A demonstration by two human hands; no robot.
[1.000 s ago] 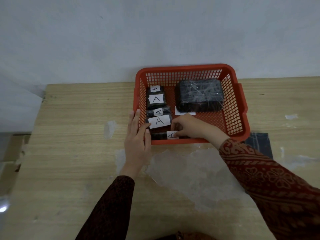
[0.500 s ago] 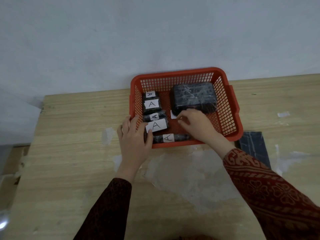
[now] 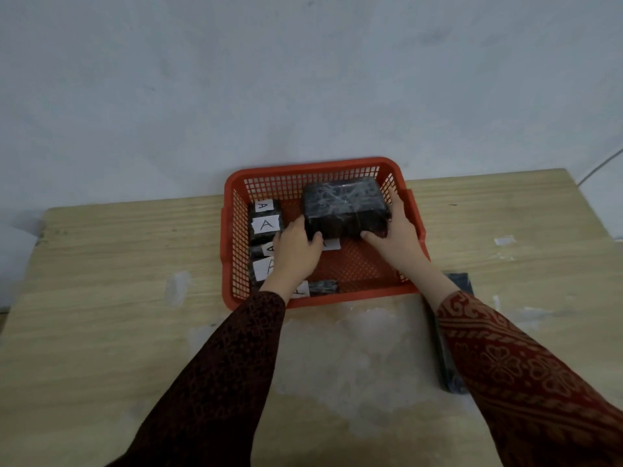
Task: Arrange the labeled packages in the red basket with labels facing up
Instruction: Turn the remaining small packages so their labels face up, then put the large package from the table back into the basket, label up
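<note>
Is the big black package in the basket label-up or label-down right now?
Label-down, most likely: the big black package shows no label on top, and a white slip peeks from under its near edge. Both hands grip its sides.

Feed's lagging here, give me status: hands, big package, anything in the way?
Both hands, left and right, grip the big package inside the basket. Its label peeks from underneath, not up. Small packages at left, labels up; nothing blocking.

Head view, steeply down, seemingly close.
</note>
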